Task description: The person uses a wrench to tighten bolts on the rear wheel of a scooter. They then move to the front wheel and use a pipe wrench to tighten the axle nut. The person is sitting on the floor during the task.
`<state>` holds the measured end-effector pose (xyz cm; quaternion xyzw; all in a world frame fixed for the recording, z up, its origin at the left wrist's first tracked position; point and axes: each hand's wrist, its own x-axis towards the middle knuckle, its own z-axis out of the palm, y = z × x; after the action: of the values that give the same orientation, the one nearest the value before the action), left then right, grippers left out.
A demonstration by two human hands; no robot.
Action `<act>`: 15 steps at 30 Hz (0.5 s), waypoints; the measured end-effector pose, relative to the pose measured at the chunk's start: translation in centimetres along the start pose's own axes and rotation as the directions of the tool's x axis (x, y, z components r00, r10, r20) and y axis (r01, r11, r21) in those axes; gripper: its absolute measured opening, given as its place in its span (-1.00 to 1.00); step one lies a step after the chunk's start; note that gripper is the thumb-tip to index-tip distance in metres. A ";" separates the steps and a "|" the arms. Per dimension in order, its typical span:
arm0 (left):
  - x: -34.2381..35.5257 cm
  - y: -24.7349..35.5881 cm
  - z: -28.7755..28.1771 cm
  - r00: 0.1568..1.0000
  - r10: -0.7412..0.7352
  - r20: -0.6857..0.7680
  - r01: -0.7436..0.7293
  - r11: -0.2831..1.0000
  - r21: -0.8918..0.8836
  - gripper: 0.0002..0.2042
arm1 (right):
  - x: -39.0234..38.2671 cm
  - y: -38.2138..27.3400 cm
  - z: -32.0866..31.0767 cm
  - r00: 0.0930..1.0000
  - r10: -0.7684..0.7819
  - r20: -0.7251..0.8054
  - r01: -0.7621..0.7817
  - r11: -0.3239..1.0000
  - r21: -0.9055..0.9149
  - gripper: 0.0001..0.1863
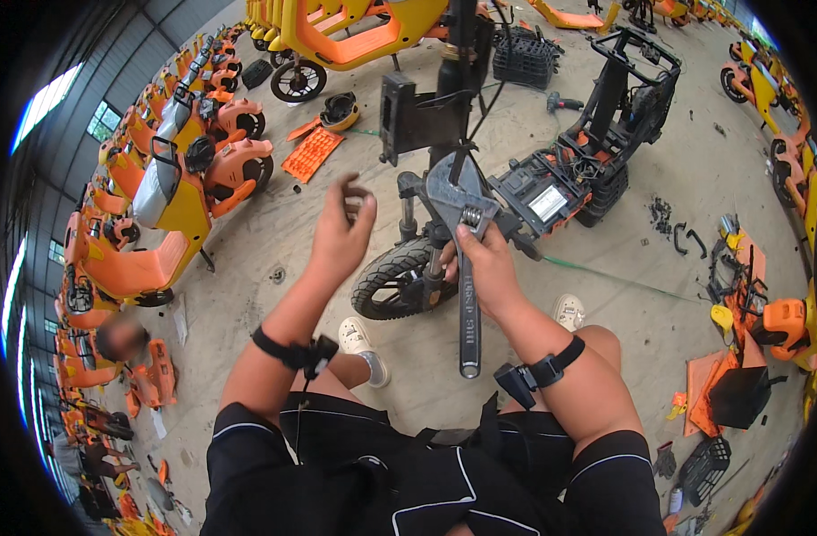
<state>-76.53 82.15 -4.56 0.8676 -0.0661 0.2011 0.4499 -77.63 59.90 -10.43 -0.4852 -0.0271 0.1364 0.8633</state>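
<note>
My right hand (487,268) is wrapped round a big grey adjustable wrench (469,326). Its jaws point up and overlap the steering column (453,80) of a stripped scooter; whether they grip it I cannot tell. The handle hangs down toward me. My left hand (344,228) is raised to the left of the column, fingers loosely curled, thumb apart, nothing in it. Below the wrench head stands the scooter's front wheel (395,281) with its black tyre. The bare black scooter frame (551,179) stretches away to the right.
Rows of orange and yellow scooters (181,241) line the left side. A black crate (523,61), a helmet (340,112) and an orange panel (312,154) lie on the floor beyond. Loose parts, including a black box (737,393), are scattered at right. Another person (122,339) is far left.
</note>
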 end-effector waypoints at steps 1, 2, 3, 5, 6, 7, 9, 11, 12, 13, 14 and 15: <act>1.6 0.5 0.5 0.999 0.038 -0.018 -0.038 0.999 0.010 -0.58 | 0.4 -0.3 -0.3 0.999 -0.041 -0.008 0.041 0.999 0.009 -0.76; 2.7 1.1 0.8 0.996 0.089 -0.027 -0.087 0.994 0.066 -0.61 | 0.5 -1.0 -0.3 0.999 -0.021 -0.025 0.022 0.999 0.034 -0.79; 3.6 1.3 1.2 0.995 0.098 -0.030 -0.094 0.988 0.121 -0.63 | 0.6 -1.4 -0.4 0.999 -0.024 -0.026 0.025 0.999 0.043 -0.79; 4.6 1.8 2.0 0.994 0.110 -0.028 -0.101 0.968 0.229 -0.67 | 0.7 -1.7 -0.9 0.999 -0.021 -0.033 0.023 0.998 0.062 -0.80; 4.8 2.3 2.3 0.990 0.142 -0.025 -0.127 0.942 0.311 -0.74 | 0.8 -1.8 -1.3 0.999 -0.024 -0.037 0.026 0.997 0.076 -0.80; 4.8 2.3 2.4 0.991 0.131 -0.015 -0.117 0.925 0.361 -0.74 | 0.7 -1.7 -1.7 0.999 -0.018 -0.038 0.020 0.997 0.070 -0.79; 4.8 1.9 2.3 0.994 0.110 0.001 -0.098 0.882 0.461 -0.73 | 0.4 -1.6 -2.1 0.999 -0.007 -0.041 0.009 0.998 0.057 -0.79; 4.6 2.3 2.4 0.986 0.169 0.005 -0.147 0.838 0.525 -0.79 | 0.1 -1.2 -2.5 0.999 -0.012 -0.033 0.012 1.000 0.024 -0.78; 4.9 2.7 2.3 0.987 0.162 0.020 -0.146 0.825 0.546 -0.79 | 0.1 -1.1 -2.7 0.999 -0.023 -0.028 0.023 1.000 -0.002 -0.77; 5.2 3.0 2.3 0.988 0.152 0.032 -0.143 0.811 0.567 -0.80 | 0.0 -1.0 -2.9 0.999 -0.033 -0.019 0.033 0.999 -0.028 -0.77; 5.3 2.8 2.6 0.985 0.173 -0.002 -0.144 0.825 0.546 -0.82 | 0.1 -0.6 -3.0 0.999 -0.030 -0.027 0.029 0.999 -0.039 -0.77; 5.5 2.7 2.6 0.989 0.145 -0.001 -0.123 0.837 0.534 -0.81 | 0.2 -0.2 -3.1 0.999 -0.027 -0.035 0.025 0.998 -0.049 -0.77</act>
<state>-71.60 78.77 -1.61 0.9472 -0.0590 0.2602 0.1781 -76.87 57.33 -11.92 -0.5078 -0.0214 0.1158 0.8534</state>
